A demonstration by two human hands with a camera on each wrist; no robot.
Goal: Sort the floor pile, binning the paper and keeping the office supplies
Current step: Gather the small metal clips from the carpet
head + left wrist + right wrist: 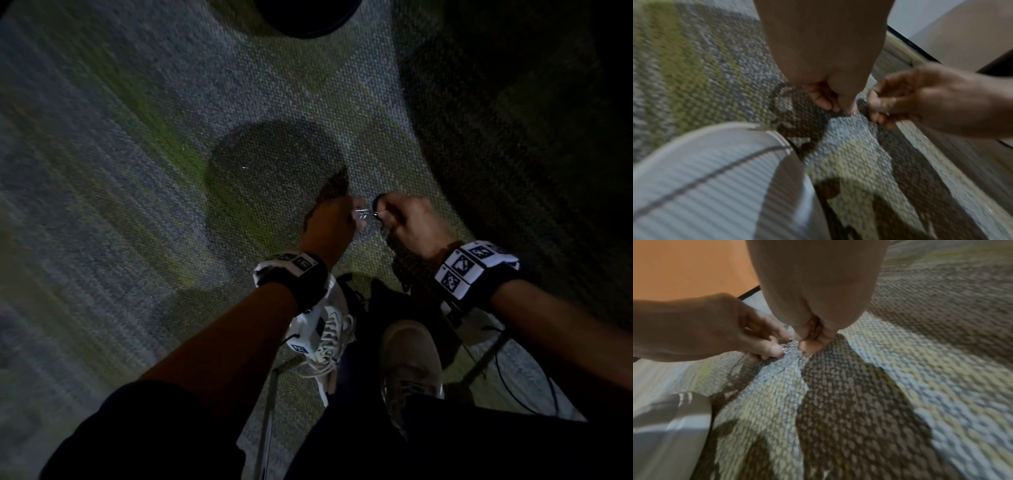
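Both hands work close together low over the carpet (178,144), fingertips almost meeting. The left hand (330,222) has its fingers curled and pinches a small cluster of shiny metal bits, probably paper clips (361,214), which also glint at its fingertips in the right wrist view. The right hand (409,219) is curled too, and seems to hold something small and dark at its fingertips; what it is cannot be told.

No paper shows anywhere on the carpet in these views, and no heap is visible. A dark round rim, probably the bin (308,20), sits at the carpet's far edge, well apart from the hands. One tiny bright speck (245,167) lies on the carpet beyond the left hand.

Judging from this, the paper looks already binned, and the job seems near its end: only small supplies are being gathered, and the handful has not yet been put away.
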